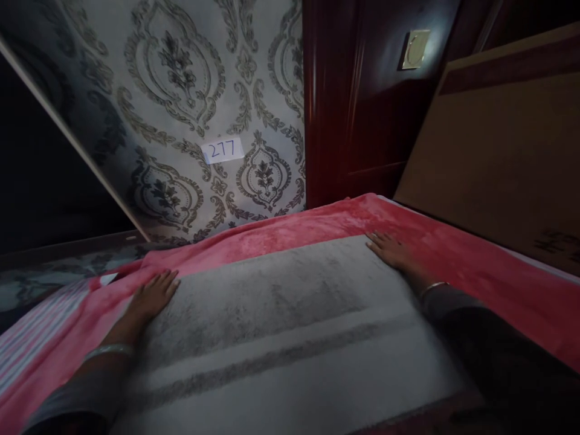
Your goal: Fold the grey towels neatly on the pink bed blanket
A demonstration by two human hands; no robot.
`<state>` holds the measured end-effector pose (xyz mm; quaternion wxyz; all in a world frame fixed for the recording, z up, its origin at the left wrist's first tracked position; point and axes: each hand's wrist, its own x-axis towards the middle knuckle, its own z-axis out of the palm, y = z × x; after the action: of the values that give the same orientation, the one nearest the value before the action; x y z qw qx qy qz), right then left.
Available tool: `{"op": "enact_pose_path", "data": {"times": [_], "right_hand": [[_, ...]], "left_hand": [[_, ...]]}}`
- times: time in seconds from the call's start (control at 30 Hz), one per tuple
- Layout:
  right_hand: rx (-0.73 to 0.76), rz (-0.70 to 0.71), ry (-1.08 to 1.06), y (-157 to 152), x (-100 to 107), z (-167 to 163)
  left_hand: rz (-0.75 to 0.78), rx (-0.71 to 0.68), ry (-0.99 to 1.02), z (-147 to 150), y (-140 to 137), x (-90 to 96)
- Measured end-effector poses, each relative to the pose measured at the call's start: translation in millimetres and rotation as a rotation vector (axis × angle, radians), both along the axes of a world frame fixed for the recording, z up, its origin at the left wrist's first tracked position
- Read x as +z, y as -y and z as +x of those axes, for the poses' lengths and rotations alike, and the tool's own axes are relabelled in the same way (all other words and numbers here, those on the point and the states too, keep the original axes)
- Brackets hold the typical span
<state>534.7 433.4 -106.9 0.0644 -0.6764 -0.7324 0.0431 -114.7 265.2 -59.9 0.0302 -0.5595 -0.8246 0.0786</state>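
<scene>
One left hand (151, 297) and one right hand (387, 249), I see, rest flat, fingers extended, at far corners of a grey cloth (281, 302); its long axis runs left-right, right end farther, on the pink blanket (457, 260). A wall label (222, 150) reads "277".

Head-worn view; looks forward and downward; close above the grey cloth (281, 302).

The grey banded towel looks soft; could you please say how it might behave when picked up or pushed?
The grey banded towel would probably flop, since it lies flat, with the left hand and right hand at its far corners. It seems light for its size, as it looks thin. Pushed, it might drag, as the pink blanket beneath looks plush.
</scene>
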Motion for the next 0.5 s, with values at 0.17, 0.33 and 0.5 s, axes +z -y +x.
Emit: {"op": "enact_pose_path", "data": {"times": [0.17, 0.33, 0.5], "right_hand": [[-0.008, -0.018, 0.027, 34.6, 13.6, -23.3], [0.381, 0.092, 0.065, 90.9, -12.4, -32.3], [0.152, 0.095, 0.032, 87.0, -32.6, 15.2]], "left_hand": [[0.029, -0.047, -0.030, 43.9, 10.2, 10.6], [0.122, -0.395, 0.076, 64.3, 56.0, -21.5], [0.132, -0.140, 0.085, 31.2, 78.2, -27.0]]}}
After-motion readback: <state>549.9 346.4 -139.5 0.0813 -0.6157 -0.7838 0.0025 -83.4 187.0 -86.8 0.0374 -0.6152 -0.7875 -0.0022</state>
